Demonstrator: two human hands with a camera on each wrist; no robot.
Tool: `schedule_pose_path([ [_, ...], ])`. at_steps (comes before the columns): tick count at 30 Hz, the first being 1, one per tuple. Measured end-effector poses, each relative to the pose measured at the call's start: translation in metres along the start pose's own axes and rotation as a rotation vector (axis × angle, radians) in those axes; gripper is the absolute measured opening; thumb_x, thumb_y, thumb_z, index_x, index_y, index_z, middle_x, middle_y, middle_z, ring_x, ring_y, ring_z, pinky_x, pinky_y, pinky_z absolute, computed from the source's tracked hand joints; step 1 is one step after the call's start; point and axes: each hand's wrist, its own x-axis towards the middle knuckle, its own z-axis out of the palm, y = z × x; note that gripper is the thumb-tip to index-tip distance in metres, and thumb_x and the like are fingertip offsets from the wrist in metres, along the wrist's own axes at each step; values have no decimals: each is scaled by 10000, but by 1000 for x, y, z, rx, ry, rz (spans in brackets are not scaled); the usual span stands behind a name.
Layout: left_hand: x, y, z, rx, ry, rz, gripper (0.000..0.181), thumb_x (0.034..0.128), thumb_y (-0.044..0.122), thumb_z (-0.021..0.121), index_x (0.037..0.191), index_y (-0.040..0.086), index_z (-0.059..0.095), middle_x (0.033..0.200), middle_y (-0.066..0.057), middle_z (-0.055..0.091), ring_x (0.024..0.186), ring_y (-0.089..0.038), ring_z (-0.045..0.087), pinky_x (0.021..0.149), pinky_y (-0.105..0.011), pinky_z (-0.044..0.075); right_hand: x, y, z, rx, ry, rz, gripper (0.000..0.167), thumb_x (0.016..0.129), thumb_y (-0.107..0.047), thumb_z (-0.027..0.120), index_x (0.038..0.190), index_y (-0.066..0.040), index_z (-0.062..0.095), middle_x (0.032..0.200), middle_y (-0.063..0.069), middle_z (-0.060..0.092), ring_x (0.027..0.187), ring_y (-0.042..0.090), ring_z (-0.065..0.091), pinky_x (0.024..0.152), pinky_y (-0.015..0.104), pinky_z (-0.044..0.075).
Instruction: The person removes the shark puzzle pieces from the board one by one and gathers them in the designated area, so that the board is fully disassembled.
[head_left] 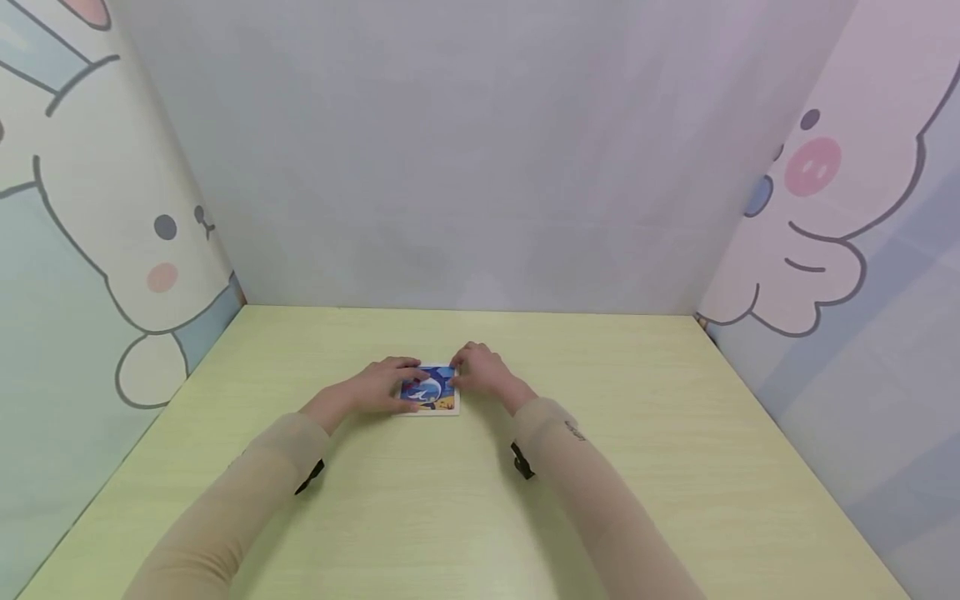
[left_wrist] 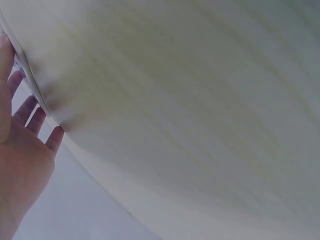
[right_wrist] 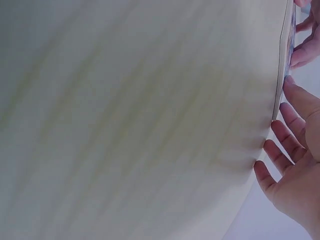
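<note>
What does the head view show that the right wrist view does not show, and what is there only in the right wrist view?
Only the head view shows both sleeves, the cartoon rabbit and the pink-nosed cartoon figure.

Only the right wrist view shows the palm side of the right hand, with all five fingertips.

Both show the two hands, including the left hand, the picture board and the tabletop.

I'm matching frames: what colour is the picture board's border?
White border, clearest in the head view.
</note>
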Motion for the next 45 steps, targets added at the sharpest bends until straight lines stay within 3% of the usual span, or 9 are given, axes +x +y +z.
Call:
schedule_pose_path([
  [15, 2, 0, -3, 8, -15, -24, 629, 833, 550, 632, 1363, 238, 500, 1491, -104, 347, 1361, -362, 313, 1062, -605, 266, 5, -1, -5, 112, -13, 50, 354, 824, -326, 722, 1111, -141, 629, 1214, 37, 528, 1168, 245, 451, 1021, 457, 366],
  [24, 4, -3, -1, -2, -20, -27, 638, 827, 562, 630, 1366, 248, 496, 1497, -89, 341, 1368, -350, 305, 1072, -596, 259, 8, 6, -1, 359, -2, 63, 147, 848, -162, 711, 974, -101, 667, 948, 17, 631, 862, 148, 544, 800, 277, 466],
  [30, 4, -3, -2, -1, -17, -16, 635, 830, 561, 628, 1364, 245, 497, 1495, -98, 343, 1364, -359, 306, 1063, -603, 266, 7, 3, -2, 340, 6, 17, 98, 860, -152, 697, 942, -102, 683, 894, 9, 640, 806, 134, 533, 734, 244, 449],
  [37, 6, -2, -1, -1, -22, -6, 643, 829, 565, 626, 1369, 244, 494, 1494, -99, 345, 1361, -362, 312, 1057, -604, 275, 7, 4, -3, 298, -14, 47, 188, 844, -229, 721, 988, -108, 711, 904, 9, 598, 856, 148, 506, 777, 274, 437],
  [45, 3, 0, -2, 1, -27, -18, 642, 828, 553, 634, 1370, 238, 494, 1490, -98, 349, 1358, -359, 314, 1051, -610, 279, 5, 5, -3, 338, -49, 41, 139, 851, -204, 713, 949, -106, 705, 919, 10, 626, 848, 138, 520, 769, 254, 441],
])
